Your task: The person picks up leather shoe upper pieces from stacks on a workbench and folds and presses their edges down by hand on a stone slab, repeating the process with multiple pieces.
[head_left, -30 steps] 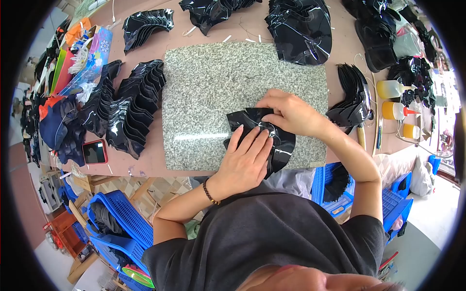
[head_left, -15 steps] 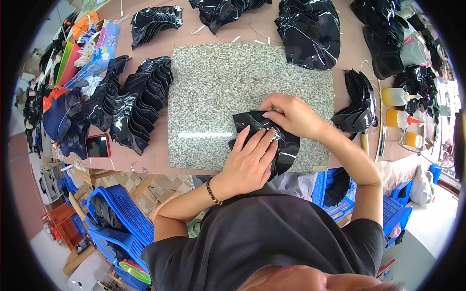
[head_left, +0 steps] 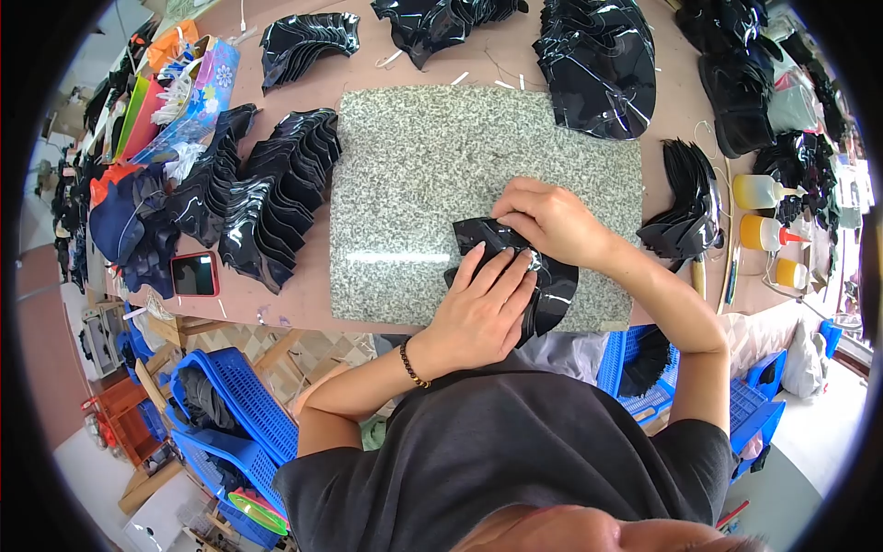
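A glossy black shoe-upper piece (head_left: 556, 287), which looks like patent leather, lies near the front edge of a speckled stone slab (head_left: 395, 166). My left hand (head_left: 487, 299) rests flat on it with the fingers stretched and slightly spread, covering its middle. At the piece's far edge, my right hand (head_left: 547, 216) is closed, thumb and fingers pinching the black material. Part of that grip is hidden behind the knuckles.
Stacks of glossy black pieces (head_left: 276, 198) lie left of the slab, with more stacks (head_left: 598, 74) behind and others (head_left: 685, 202) at right. A phone (head_left: 195, 275), squeeze bottles (head_left: 759, 191) and a flowered box (head_left: 216, 83) share the table. Blue baskets (head_left: 244, 396) stand below.
The whole view has shifted slightly, so the table appears a little further right. Both hands keep nearly the same place on the black piece.
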Tool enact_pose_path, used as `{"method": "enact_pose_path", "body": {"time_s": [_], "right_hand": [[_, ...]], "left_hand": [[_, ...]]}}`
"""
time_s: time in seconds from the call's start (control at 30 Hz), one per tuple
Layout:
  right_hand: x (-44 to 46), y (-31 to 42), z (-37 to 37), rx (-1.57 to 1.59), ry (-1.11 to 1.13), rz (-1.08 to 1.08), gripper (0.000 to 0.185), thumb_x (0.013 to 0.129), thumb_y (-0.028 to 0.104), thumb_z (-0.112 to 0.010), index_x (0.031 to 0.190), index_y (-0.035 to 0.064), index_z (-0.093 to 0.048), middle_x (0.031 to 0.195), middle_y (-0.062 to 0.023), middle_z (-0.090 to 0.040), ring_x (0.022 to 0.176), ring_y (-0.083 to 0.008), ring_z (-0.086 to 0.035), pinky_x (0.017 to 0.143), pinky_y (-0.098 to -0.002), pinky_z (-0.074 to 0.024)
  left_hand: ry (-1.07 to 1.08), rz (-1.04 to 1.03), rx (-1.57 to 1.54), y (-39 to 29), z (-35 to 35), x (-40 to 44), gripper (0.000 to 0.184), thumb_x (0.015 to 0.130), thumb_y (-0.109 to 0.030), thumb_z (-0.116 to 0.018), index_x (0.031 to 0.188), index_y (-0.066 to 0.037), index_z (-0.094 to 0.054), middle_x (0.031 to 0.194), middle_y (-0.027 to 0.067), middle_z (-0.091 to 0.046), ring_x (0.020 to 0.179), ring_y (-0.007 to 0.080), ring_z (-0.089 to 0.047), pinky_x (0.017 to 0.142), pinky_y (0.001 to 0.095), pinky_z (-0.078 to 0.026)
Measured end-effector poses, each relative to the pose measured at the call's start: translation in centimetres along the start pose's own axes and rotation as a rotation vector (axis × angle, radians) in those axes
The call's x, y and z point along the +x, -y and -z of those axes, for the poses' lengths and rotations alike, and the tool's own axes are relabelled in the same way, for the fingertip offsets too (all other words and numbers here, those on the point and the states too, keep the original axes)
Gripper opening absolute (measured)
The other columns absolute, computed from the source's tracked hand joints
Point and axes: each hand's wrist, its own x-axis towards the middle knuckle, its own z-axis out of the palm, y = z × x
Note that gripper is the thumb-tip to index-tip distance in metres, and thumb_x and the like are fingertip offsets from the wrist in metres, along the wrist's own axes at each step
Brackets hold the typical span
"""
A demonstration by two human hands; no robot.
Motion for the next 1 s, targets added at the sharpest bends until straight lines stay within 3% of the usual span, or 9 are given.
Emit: {"method": "enact_pose_path", "body": {"time_s": [0.1,0.2,0.3,0.43,0.53,0.63,0.73,1.0], "right_hand": [[0.1,-0.4,0.3,0.084,0.025,0.029,0.008,0.092,0.003,-0.065,0.100,-0.0004,-0.066,0.094,-0.0093,-0.064,0.083,-0.0248,-0.066,0.076,-0.0354,-0.0524],[0.2,-0.3,1.4,0.261,0.145,-0.128,0.010,0.094,0.009,-0.065,0.103,0.0046,-0.067,0.092,-0.0072,-0.065,0.082,-0.0255,-0.066,0.074,-0.0370,-0.0518],[0.1,-0.3,2.0,0.374,0.220,-0.226,0.011,0.097,0.010,-0.064,0.107,0.0039,-0.065,0.088,-0.0041,-0.064,0.078,-0.0146,-0.062,0.071,-0.0320,-0.0503],[0.1,-1.3,2.0,0.601,0.281,-0.304,0.012,0.100,0.012,-0.062,0.107,0.0034,-0.064,0.082,-0.0019,-0.061,0.075,-0.0065,-0.056,0.067,-0.0255,-0.0479],[0.7,0.3,2.1,0.392,0.262,-0.345,0.010,0.098,0.012,-0.063,0.103,0.0040,-0.066,0.084,-0.0040,-0.062,0.076,-0.0141,-0.062,0.069,-0.0296,-0.0508],[0.5,0.1,0.8,0.095,0.075,-0.029,0.008,0.095,0.006,-0.065,0.100,0.0008,-0.067,0.093,-0.0069,-0.064,0.081,-0.0204,-0.065,0.073,-0.0313,-0.0525],[0.3,-0.1,-0.1,0.000,-0.013,0.009,0.010,0.090,0.006,-0.068,0.099,0.0011,-0.070,0.097,-0.0103,-0.066,0.086,-0.0300,-0.067,0.076,-0.0368,-0.0537],[0.2,0.6,-0.5,-0.078,-0.009,-0.057,0.013,0.089,0.007,-0.069,0.101,0.0027,-0.072,0.102,-0.0091,-0.067,0.089,-0.0309,-0.068,0.078,-0.0392,-0.0552]], "left_hand": [[-0.003,-0.003,-0.004,0.0,-0.1,-0.1,0.053,0.080,-0.022,-0.067,0.127,0.001,-0.062,0.144,0.0191,-0.051,0.133,0.0348,-0.046,0.117,0.0583,-0.025],[-0.007,-0.002,-0.010,0.0,0.1,0.0,0.053,0.080,-0.022,-0.067,0.127,0.001,-0.062,0.144,0.0192,-0.051,0.133,0.0352,-0.046,0.116,0.0587,-0.025],[-0.020,-0.005,-0.021,0.0,0.0,0.0,0.053,0.080,-0.022,-0.067,0.127,0.002,-0.062,0.144,0.0193,-0.051,0.133,0.0355,-0.045,0.116,0.0589,-0.025],[-0.016,-0.001,-0.018,0.0,-0.1,0.0,0.053,0.079,-0.021,-0.067,0.127,0.002,-0.062,0.144,0.0191,-0.051,0.133,0.0357,-0.046,0.115,0.0588,-0.025],[-0.017,-0.002,-0.020,0.0,-0.1,-0.1,0.052,0.079,-0.021,-0.067,0.126,0.001,-0.062,0.144,0.0188,-0.052,0.133,0.0357,-0.046,0.116,0.0584,-0.025],[-0.013,0.000,-0.023,0.0,0.0,0.0,0.052,0.080,-0.021,-0.067,0.126,0.001,-0.063,0.144,0.0186,-0.052,0.134,0.0358,-0.045,0.116,0.0581,-0.025],[-0.016,0.004,-0.025,0.0,0.0,0.0,0.052,0.080,-0.022,-0.067,0.126,0.001,-0.063,0.144,0.0188,-0.052,0.135,0.0363,-0.044,0.116,0.0580,-0.025],[-0.009,0.008,-0.020,0.0,-0.1,0.0,0.052,0.080,-0.021,-0.066,0.126,0.001,-0.063,0.143,0.0196,-0.052,0.137,0.0383,-0.043,0.115,0.0595,-0.026]]}}
